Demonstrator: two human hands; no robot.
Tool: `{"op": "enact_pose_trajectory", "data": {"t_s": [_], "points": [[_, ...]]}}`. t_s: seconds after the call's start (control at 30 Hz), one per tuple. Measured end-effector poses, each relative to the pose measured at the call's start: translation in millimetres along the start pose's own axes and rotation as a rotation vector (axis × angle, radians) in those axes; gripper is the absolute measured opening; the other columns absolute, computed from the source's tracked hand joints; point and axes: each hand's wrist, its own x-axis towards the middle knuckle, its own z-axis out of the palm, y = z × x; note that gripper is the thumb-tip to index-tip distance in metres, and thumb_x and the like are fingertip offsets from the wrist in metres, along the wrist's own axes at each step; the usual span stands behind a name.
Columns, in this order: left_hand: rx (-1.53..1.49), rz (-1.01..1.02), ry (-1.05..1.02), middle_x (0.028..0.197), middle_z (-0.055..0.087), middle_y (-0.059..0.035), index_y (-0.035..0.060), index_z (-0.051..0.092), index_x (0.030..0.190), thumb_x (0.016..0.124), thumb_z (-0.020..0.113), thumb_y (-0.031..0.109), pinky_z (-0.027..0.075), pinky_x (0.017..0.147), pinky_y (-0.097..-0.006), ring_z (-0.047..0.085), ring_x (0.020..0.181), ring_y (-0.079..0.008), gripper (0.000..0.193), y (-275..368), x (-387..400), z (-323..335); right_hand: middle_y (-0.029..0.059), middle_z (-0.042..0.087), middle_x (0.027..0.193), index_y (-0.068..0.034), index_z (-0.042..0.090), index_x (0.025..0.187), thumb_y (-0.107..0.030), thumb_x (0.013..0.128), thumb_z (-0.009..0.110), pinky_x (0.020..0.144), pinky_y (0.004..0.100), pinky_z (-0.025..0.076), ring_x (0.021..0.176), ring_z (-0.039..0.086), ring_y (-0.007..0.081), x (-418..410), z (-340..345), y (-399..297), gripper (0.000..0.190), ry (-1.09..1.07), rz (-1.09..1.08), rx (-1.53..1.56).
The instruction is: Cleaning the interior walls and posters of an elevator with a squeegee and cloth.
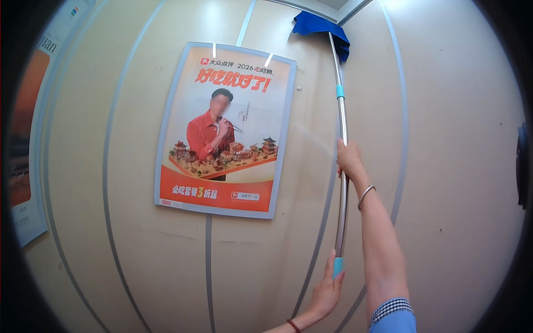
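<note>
A telescopic metal pole (342, 118) with turquoise collars runs up the wall, slightly tilted. Draped over its head at the top is a blue cloth (318, 25), pressed near the upper corner by the ceiling edge; the head beneath is hidden. My right hand (350, 160), with a silver bangle at the wrist, is wrapped around the middle of the pole. Lower down, my left hand (327, 291) grips the pole's turquoise end grip (338, 266). A red bead bracelet (293, 324) circles that wrist.
A framed poster (233, 129) bearing writing and a picture of a person hangs left of the pole. Another framed poster (29, 125) is at the far left. Grey strips divide the beige panelled wall (258, 266). A dark object (521, 166) sits at the right edge.
</note>
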Motion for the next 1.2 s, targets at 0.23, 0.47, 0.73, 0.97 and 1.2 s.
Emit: {"op": "enact_pose_trajectory", "data": {"t_s": [0.23,0.47,0.73,0.97,1.2], "points": [[0.147,-0.321,-0.125,0.121,0.038,-0.0315,0.0079,0.012,0.136,0.090,0.037,0.018,0.042,0.078,-0.0426,0.047,0.101,-0.0453,0.054,-55,-106,-45,0.0078,0.042,0.050,0.003,0.035,0.082,-0.025,0.087,0.043,0.026,0.0328,0.036,0.031,0.045,0.0194,-95,48,41,0.029,-0.068,0.086,0.217],[0.191,-0.277,-0.045,0.094,0.056,-0.0283,0.0089,0.014,0.134,0.090,0.039,0.023,0.045,0.061,-0.0436,0.056,0.077,-0.0439,0.053,-81,-260,-49,0.0020,0.037,0.045,-0.005,0.031,0.082,-0.024,0.087,0.043,0.024,0.0276,0.033,0.028,0.039,0.0134,-243,58,84,0.024,-0.122,0.229,0.260],[0.143,-0.660,-0.244,0.091,0.056,-0.0250,0.0073,0.022,0.130,0.090,0.041,0.023,0.045,0.066,-0.0420,0.056,0.081,-0.0410,0.047,-57,-390,-83,0.0020,0.038,0.045,-0.004,0.031,0.083,-0.022,0.089,0.042,0.026,0.0254,0.034,0.029,0.041,0.0121,-390,60,103,0.023,-0.201,0.339,0.317],[0.160,-0.667,-0.271,0.094,0.056,-0.0244,0.0049,0.030,0.123,0.089,0.043,0.023,0.044,0.068,-0.0455,0.054,0.087,-0.0431,0.041,-16,-411,-101,0.0018,0.039,0.047,-0.005,0.032,0.083,-0.025,0.091,0.041,0.028,0.0242,0.034,0.030,0.041,0.0107,-425,45,70,0.023,-0.186,0.397,0.310],[0.090,-0.723,-0.218,0.096,0.057,-0.0243,0.0064,0.030,0.123,0.088,0.045,0.024,0.045,0.070,-0.0447,0.055,0.090,-0.0421,0.042,-28,-373,-107,0.0017,0.040,0.048,-0.006,0.031,0.083,-0.026,0.091,0.040,0.029,0.0241,0.036,0.032,0.042,0.0104,-381,50,37,0.023,-0.221,0.267,0.347]]}}
